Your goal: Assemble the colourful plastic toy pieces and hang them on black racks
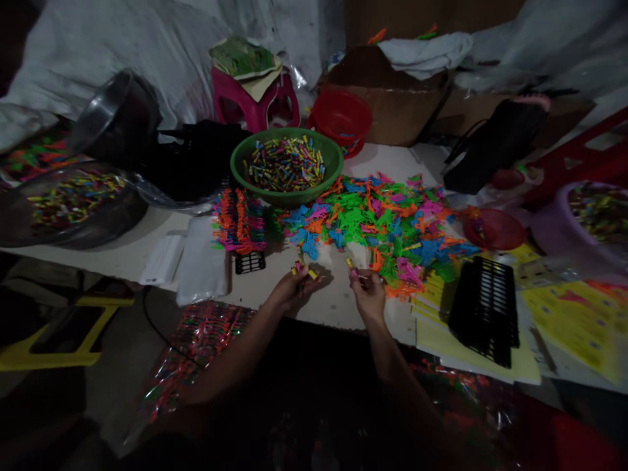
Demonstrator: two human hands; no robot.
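My left fingers are curled around a few small yellow-and-pink pieces (313, 274), whose ends poke out past the fingertips. In my right hand (369, 292), thumb and forefinger close on one small yellow-tipped piece (350, 263), its tip pointing up and away from me; the other fingers bend in toward the palm, and I cannot tell whether they hold anything more. My left hand (290, 289) tilts inward, so the two hands face each other, near but apart, just above the front of the white table (333, 311). Both forearms reach forward from low on either side, the left slanting in to the right, the right running up more steeply and leaning left.

Just beyond my hands spreads a loose heap of bright plastic shapes (356, 216), green, blue, orange and pink. Behind its left part sits a green basin (289, 198) full of more small coloured pieces. Left of my left hand lies a small black slotted rack (250, 263); well to the right, larger black slotted racks (485, 307) rest on yellow sheets (432, 327).
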